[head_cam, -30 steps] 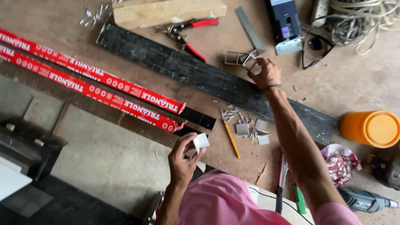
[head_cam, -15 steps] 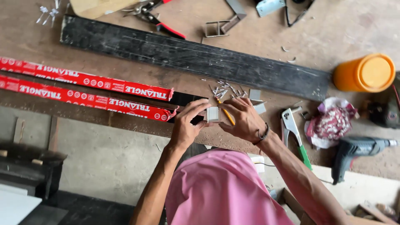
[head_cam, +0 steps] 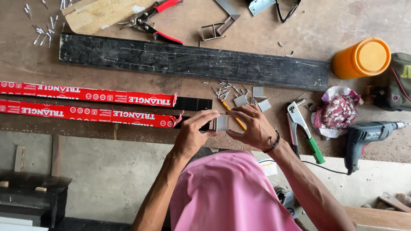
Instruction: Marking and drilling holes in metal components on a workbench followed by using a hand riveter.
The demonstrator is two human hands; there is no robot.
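Worn brown workbench (head_cam: 128, 17), long black bar (head_cam: 192, 62) across it, two red-wrapped strips (head_cam: 85, 105) at its near edge.
We pinch the small grey metal piece (head_cam: 221, 122) between left hand (head_cam: 195, 134) and right hand (head_cam: 252, 128), fingertips closed on it just above the bench edge; wrists bent inward, forearms converging. We judge it best kept square, pressure even.

2 long red wrappers w/ white print (head_cam: 85, 95) on black bars, bench left.

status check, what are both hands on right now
Left hand and right hand both pinching small square grey metal piece. Held over workbench edge. Yellow pencil lies just behind; nothing blocking.
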